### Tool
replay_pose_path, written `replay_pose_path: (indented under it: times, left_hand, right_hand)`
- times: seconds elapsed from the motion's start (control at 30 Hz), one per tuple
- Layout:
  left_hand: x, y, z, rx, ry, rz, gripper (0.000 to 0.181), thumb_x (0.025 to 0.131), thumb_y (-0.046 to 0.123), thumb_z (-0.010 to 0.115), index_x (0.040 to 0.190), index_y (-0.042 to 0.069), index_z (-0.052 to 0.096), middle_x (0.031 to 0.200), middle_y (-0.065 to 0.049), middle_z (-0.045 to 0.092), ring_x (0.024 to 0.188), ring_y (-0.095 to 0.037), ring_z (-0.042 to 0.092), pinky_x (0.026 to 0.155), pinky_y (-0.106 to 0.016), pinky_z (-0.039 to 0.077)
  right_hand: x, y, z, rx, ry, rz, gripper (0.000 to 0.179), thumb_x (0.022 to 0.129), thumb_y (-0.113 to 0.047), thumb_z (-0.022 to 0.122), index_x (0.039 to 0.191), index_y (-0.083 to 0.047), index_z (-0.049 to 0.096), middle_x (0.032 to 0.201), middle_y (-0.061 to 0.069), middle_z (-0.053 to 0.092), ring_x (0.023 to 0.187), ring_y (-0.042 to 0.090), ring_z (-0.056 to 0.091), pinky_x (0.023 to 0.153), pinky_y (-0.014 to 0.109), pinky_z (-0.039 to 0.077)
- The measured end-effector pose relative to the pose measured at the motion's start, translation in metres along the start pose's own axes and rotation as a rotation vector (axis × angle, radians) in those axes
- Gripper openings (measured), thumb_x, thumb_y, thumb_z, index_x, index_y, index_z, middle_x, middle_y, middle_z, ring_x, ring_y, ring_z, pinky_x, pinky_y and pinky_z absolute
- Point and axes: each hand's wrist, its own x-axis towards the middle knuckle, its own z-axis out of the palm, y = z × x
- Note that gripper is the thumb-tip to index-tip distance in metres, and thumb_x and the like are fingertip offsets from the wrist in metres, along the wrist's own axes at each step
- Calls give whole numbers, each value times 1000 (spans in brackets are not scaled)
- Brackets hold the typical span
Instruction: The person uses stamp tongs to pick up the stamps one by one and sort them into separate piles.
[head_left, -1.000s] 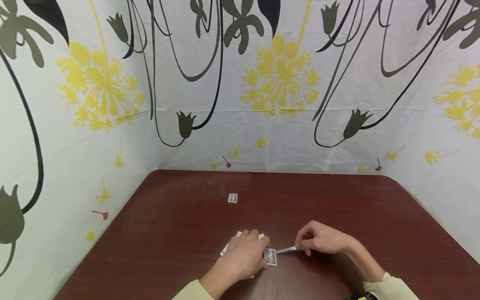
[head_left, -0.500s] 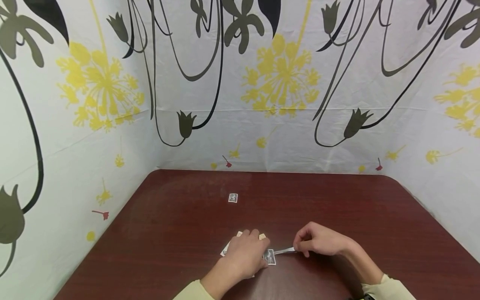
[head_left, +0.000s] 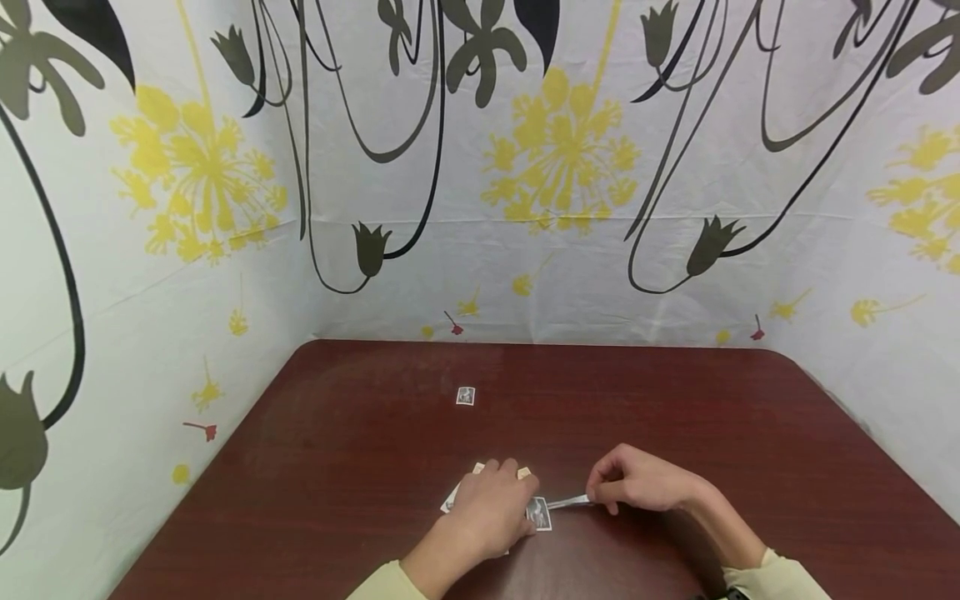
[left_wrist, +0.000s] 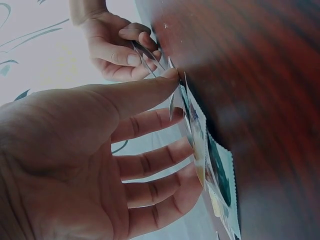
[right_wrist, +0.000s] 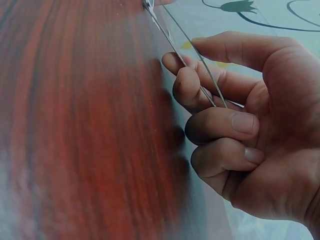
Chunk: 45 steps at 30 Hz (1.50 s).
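My right hand [head_left: 645, 477] pinches a pair of metal tweezers [head_left: 570, 502] between thumb and fingers, its other fingers curled in. The tweezer tips meet a small grey stamp [head_left: 538, 514] beside my left hand [head_left: 491, 508]. That hand arches over several larger stamps with toothed edges, its fingers spread and fairly straight. In the left wrist view its thumb tip lies against the small stamp, and the toothed stamps [left_wrist: 220, 170] lie fanned on the table under the fingertips. Most of them are hidden by the hand in the head view.
Another small grey stamp [head_left: 466, 396] lies farther back on the dark red-brown table [head_left: 337, 450]. White cloth [head_left: 480, 308] with plant patterns hangs along the table's back and sides.
The tweezers and small stamp have shifted slightly left, against my left hand, since one second ago. Over the last half second both hands have stayed nearly still.
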Motion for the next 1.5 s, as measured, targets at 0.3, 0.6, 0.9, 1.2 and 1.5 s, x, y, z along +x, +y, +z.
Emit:
replay_pose_path:
  times: [0.3,0.6,0.9,1.2,1.5]
  left_hand:
    - [-1,1,1,7,-1,-11,42,79,49,88,113,29,72,102,1,67,92,-19,63,67,-37,55]
    - [-1,1,1,6,-2,-14,41,79,49,87,112,29,72,101,1,67,91,-18,63,66,-37,54]
    - [-1,1,1,8,-1,-10,40,79,50,88,111,30,73,100,1,66,90,-18,63,66,-36,53]
    - [-1,1,1,-8,-9,-9,42,78,51,88,112,31,73,100,3,66,90,-17,62,66,-35,52]
    - [-2,-3,-7,-43,3,-4,31,86,44,84,110,28,74,97,2,70,88,-18,65,66,-36,54]
  right_hand:
    - [4,-1,4,-5,-4,-3,15,96,-11,67,88,-4,77,62,11,61,59,2,54,60,19,43]
    - [5,-3,8,9,-5,-6,16,97,-11,67,86,-2,75,63,10,60,58,1,52,56,19,41]
    - [6,-1,10,-20,2,-14,19,98,-14,69,82,-4,73,67,-9,59,58,-1,52,55,18,42]
    - [5,0,10,-20,18,-24,20,98,-13,68,80,-3,72,67,-9,59,59,0,54,56,19,45]
    - [3,-2,7,10,15,-28,20,98,-11,67,82,0,72,65,1,59,59,1,54,56,19,44]
